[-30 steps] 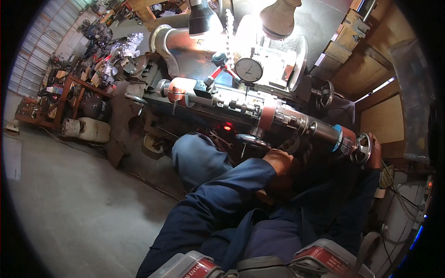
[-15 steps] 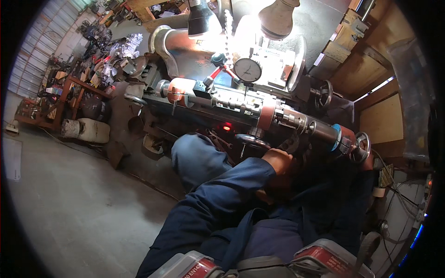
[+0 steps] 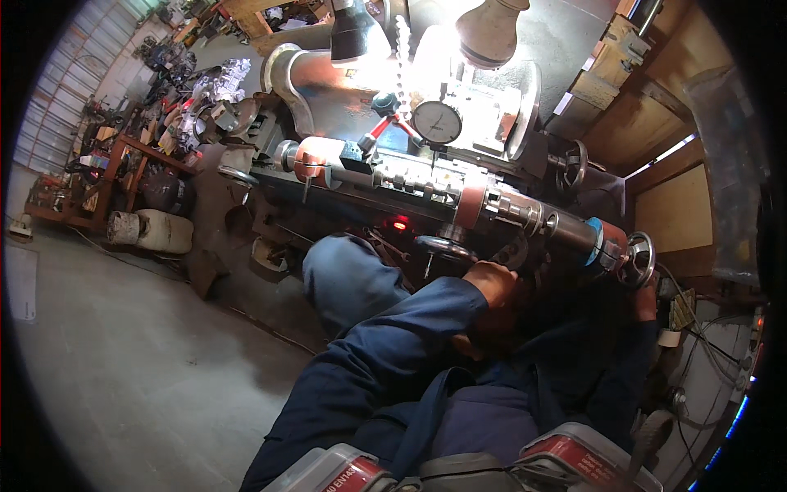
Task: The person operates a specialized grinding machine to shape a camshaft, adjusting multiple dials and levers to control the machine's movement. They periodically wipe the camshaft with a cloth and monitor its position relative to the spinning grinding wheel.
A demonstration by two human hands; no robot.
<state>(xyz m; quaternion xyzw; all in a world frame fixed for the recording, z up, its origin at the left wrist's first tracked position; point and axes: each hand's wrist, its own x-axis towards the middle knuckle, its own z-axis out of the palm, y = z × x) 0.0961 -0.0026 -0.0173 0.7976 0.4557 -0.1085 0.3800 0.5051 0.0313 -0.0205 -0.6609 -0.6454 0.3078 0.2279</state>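
Observation:
My left hand (image 3: 493,283) has fingers curled down beside a horizontal chrome handwheel (image 3: 443,246), on something dark I cannot make out. My right hand (image 3: 644,298) is at the lower edge of the right-end handwheel (image 3: 639,258), its fingers mostly hidden in shadow. Both belong to a long metal machine with orange housings (image 3: 469,201) holding a shaft with several lobes (image 3: 402,180). A dial indicator (image 3: 436,122) on a red-and-black articulated stand (image 3: 384,104) sits above the shaft. Two lamps (image 3: 354,37) (image 3: 492,29) hang over it.
Wrenches (image 3: 393,250) lie below the machine. A wooden panel (image 3: 672,209) and cables (image 3: 697,332) are on the right. Metal parts (image 3: 225,86), an orange rack (image 3: 115,180) and pale cylinders (image 3: 156,231) are on the left. Concrete floor (image 3: 139,344) spreads at the lower left.
My right hand has moved down from the side of the right-end handwheel to below it, with its sleeve following. My left hand is nearly unchanged.

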